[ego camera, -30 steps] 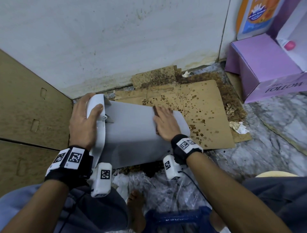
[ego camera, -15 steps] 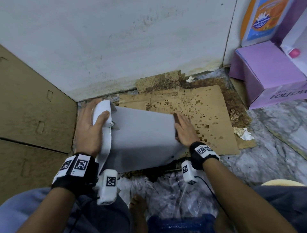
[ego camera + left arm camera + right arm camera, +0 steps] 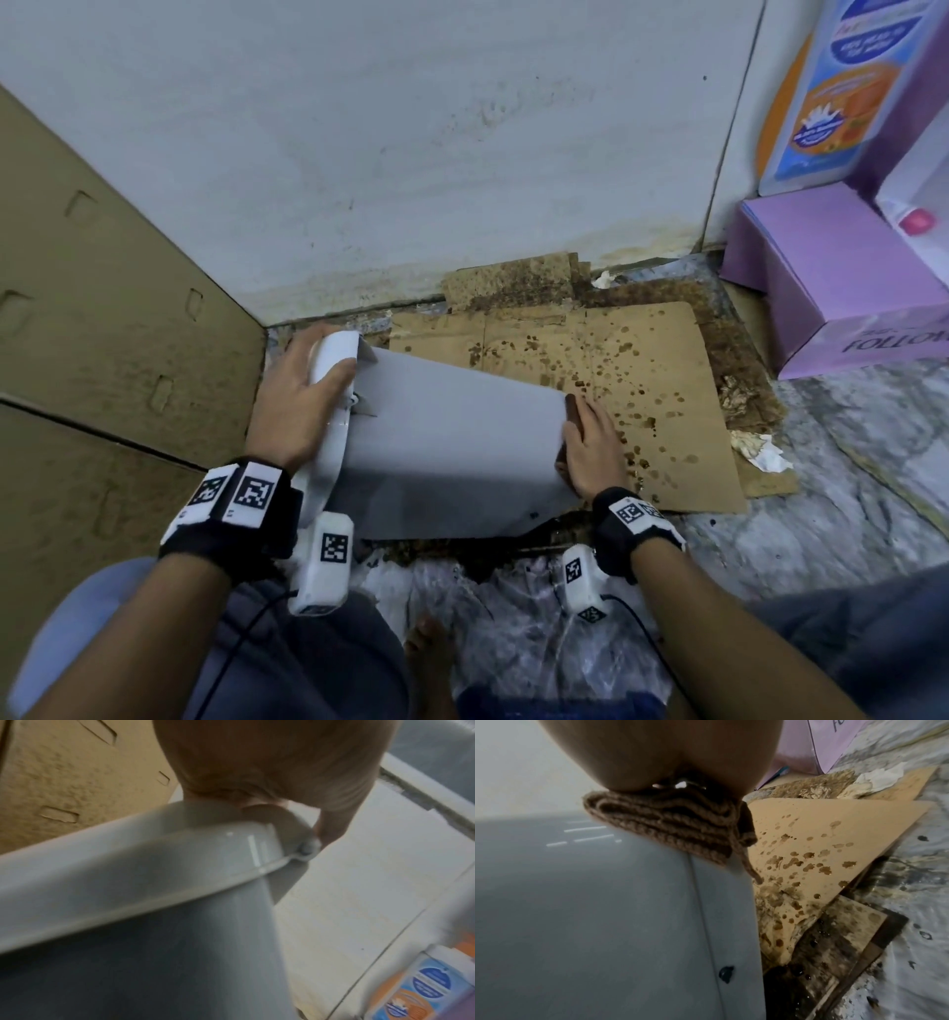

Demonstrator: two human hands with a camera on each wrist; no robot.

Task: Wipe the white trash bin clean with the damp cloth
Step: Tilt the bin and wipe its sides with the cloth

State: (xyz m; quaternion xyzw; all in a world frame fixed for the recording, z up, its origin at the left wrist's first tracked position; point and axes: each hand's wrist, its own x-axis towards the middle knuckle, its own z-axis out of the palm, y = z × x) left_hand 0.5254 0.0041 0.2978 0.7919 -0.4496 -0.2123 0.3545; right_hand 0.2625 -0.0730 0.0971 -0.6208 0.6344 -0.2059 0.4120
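The white trash bin [image 3: 452, 442] lies on its side on the floor, lid end to the left. My left hand [image 3: 292, 406] grips the lid's rim, thumb over the top edge and fingers behind it; the left wrist view shows the hand [image 3: 270, 760] wrapped over the lid [image 3: 128, 872]. At the bin's base edge, my right hand [image 3: 590, 447] presses a folded brown cloth [image 3: 571, 411] against the bin with fairly straight fingers. The right wrist view shows the cloth [image 3: 670, 829] under the palm, against the bin wall [image 3: 590, 912].
Stained cardboard [image 3: 642, 390] lies under and right of the bin. A cardboard panel [image 3: 102, 334] stands at left, the tiled wall [image 3: 411, 154] behind. Purple boxes [image 3: 832, 288] stand at right. Crumpled tissue [image 3: 760, 452] and wet plastic sheet [image 3: 513, 616] lie on the marble floor.
My right hand has slid the cloth rightwards along the bin's side, from its middle to the base edge. The left hand keeps its grip on the lid.
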